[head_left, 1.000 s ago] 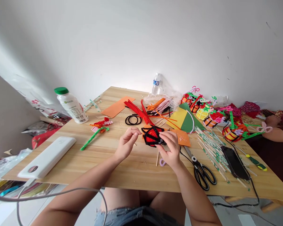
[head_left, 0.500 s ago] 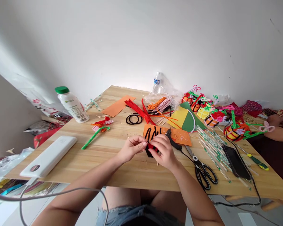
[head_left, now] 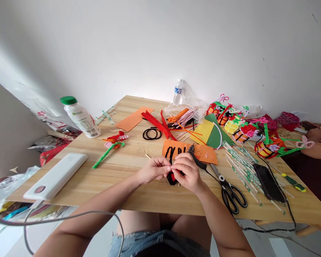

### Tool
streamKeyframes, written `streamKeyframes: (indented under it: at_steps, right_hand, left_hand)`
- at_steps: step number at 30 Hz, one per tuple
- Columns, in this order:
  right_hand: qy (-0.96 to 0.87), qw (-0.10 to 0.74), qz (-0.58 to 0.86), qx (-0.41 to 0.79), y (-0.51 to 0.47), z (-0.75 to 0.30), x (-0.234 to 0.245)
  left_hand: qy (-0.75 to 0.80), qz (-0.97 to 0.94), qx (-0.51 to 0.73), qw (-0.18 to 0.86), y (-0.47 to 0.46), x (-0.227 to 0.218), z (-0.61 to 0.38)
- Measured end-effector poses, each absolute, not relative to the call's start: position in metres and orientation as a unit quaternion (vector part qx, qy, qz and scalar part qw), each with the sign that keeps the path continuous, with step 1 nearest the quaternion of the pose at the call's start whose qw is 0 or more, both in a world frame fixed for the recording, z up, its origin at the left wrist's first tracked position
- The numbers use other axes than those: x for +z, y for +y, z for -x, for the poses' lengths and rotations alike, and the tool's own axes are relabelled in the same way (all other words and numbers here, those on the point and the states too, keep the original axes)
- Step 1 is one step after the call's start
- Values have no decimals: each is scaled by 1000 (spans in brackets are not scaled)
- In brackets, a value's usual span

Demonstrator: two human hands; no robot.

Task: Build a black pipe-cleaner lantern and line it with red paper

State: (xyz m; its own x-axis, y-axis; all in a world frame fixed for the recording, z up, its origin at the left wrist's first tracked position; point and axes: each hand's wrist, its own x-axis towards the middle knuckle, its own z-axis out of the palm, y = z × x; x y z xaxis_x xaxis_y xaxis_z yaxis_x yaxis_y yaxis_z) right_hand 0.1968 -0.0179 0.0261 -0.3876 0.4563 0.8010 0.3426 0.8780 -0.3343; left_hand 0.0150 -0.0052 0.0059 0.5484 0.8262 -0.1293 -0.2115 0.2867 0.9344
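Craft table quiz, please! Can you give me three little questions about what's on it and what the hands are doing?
1. True or false: the scissors lie on the table, to the right of the right hand.
2. What colour is the cap of the white bottle? A red, B green, C blue.
3. Fill in the gap: the left hand and the right hand pinch a small red and ____ pipe-cleaner piece.
Key: 1 true; 2 B; 3 black.
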Motion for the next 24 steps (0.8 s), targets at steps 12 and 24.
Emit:
streamKeyframes:
  at_steps: [12,24]
  right_hand:
    - [-820,513,252,42,-22,-195,30]
    - [-846,484,216,66,-19,-202,30]
  left_hand:
    - [321,-490,338,736,-4,2,-15]
    - [293,-478,327,761,-4,3,-14]
